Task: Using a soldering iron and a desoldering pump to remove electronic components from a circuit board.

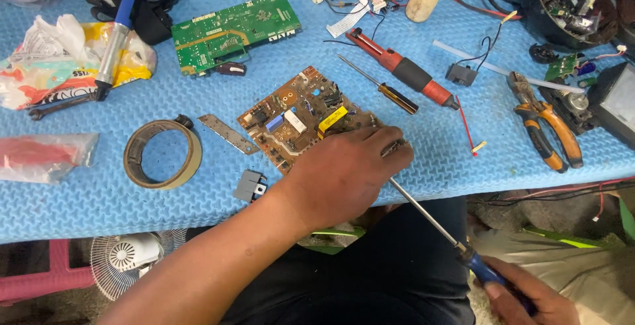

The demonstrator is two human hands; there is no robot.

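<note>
The brown circuit board (pixel 301 117) lies flat near the middle of the bench (pixel 79 199), which is covered with a blue textured mat. The left hand (pixel 344 173) rests palm-down on the board's near right corner, fingers curled together and pressing on it; the fingertips pinch the metal shaft of a long screwdriver (pixel 430 216) where it meets the board's edge. The right hand (pixel 522 295) is below and right of the board, past the bench edge, clamped around the screwdriver's blue handle.

Just left of the board lies a thin metal strip (pixel 228 133), and further left a roll of tan tape (pixel 162 154) lies flat. A small grey plastic part (pixel 250 186) sits just below the board's near left corner. Behind the board, toward the far side, lies a green circuit board (pixel 235 31). To the board's right are a small screwdriver with a black and yellow handle (pixel 387 90) and a red and black hand tool (pixel 403 70), both lying slantwise. Well to the right of the board rest orange-handled pliers (pixel 546 126). Far left of the board, a blue-handled tool (pixel 116 34) lies across a crumpled plastic bag (pixel 59 60). Under the bench, below the tape roll, a small white fan (pixel 132 259) shows.
</note>
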